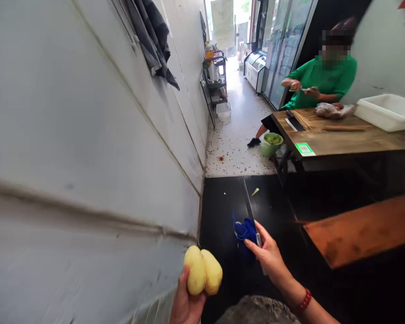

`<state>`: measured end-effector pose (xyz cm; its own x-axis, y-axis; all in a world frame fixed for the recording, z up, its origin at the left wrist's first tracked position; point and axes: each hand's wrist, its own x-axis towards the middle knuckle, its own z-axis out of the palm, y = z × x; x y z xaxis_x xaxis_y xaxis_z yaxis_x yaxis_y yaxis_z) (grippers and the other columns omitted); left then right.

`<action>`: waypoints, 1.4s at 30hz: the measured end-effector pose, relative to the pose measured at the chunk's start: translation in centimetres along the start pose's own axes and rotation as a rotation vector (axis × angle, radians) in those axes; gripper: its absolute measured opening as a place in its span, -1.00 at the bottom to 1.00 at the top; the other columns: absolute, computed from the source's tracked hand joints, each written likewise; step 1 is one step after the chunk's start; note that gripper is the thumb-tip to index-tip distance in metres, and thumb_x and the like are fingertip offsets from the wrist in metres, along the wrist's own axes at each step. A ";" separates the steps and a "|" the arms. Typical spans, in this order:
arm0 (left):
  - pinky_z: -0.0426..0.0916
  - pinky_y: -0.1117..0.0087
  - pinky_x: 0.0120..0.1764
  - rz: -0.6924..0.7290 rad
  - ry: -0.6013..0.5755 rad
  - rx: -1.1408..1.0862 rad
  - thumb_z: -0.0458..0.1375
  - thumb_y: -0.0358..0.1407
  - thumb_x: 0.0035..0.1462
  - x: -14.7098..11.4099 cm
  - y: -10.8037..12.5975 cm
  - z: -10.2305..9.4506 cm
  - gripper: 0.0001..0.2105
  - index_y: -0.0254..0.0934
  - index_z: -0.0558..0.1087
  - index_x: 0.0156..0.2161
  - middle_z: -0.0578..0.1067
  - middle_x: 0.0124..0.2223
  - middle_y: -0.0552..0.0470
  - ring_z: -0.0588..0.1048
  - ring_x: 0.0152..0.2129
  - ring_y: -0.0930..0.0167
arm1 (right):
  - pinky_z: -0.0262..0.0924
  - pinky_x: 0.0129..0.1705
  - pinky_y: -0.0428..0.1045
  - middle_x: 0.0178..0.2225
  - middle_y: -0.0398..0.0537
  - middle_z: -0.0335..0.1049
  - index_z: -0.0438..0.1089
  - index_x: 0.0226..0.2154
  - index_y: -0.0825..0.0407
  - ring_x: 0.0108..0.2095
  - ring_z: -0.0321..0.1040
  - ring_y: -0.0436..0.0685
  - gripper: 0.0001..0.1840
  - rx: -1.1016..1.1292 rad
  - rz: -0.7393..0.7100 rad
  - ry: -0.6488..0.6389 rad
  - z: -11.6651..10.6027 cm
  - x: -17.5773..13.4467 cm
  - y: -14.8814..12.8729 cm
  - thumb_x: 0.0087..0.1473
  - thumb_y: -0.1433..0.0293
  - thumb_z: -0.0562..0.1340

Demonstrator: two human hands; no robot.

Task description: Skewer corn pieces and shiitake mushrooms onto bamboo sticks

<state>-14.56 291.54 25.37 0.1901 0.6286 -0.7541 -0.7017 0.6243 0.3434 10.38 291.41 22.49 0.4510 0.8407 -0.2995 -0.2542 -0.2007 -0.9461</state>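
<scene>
The left hand (189, 306) comes up from the bottom edge, low and just left of centre, cupped in a firm grip with its thumb (183, 279) raised along the outer side. The right hand (268, 252), slightly higher, pinches between thumb and fingers, its forearm (319, 310) slanting in from the lower right

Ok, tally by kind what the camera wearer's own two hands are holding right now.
Peeled potatoes: 2, in the left hand
Knife: 1, in the right hand
Crumpled blue item: 1, also in the right hand, exact kind unclear
Total: 4
</scene>
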 end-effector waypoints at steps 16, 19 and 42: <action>0.35 0.09 0.05 -0.004 -0.020 0.016 0.24 -0.20 0.13 26.6 19.7 34.0 -0.83 -0.08 0.54 -0.15 0.60 -0.03 0.01 0.52 -0.09 0.18 | 0.26 0.16 0.19 0.10 0.06 0.45 0.31 0.16 0.01 0.04 0.43 0.28 -0.23 0.115 0.044 -0.145 15.0 43.3 -18.8 -0.11 0.23 0.43; 0.35 0.09 0.05 -0.043 -0.014 0.038 0.22 -0.22 0.15 32.5 23.3 39.8 -0.85 -0.10 0.53 -0.16 0.62 -0.11 0.00 0.54 -0.15 0.20 | 0.22 0.19 0.21 0.11 0.07 0.44 0.31 0.17 0.01 0.06 0.42 0.29 -0.23 0.107 0.008 -0.114 16.9 50.1 -21.1 -0.12 0.24 0.44; 0.47 0.12 -0.07 0.062 -0.016 0.241 0.16 -0.26 0.20 75.4 39.5 94.4 -0.80 -0.22 0.54 -0.10 0.64 -0.15 -0.05 0.59 -0.25 0.24 | 0.13 0.24 0.27 0.15 0.08 0.39 0.32 0.15 -0.02 0.14 0.33 0.33 -0.20 0.132 -0.055 0.001 17.7 113.1 -43.1 -0.16 0.23 0.46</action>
<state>36.82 407.36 34.93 0.1634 0.6753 -0.7192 -0.5284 0.6755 0.5143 57.21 404.08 31.57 0.4680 0.8482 -0.2479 -0.3398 -0.0863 -0.9365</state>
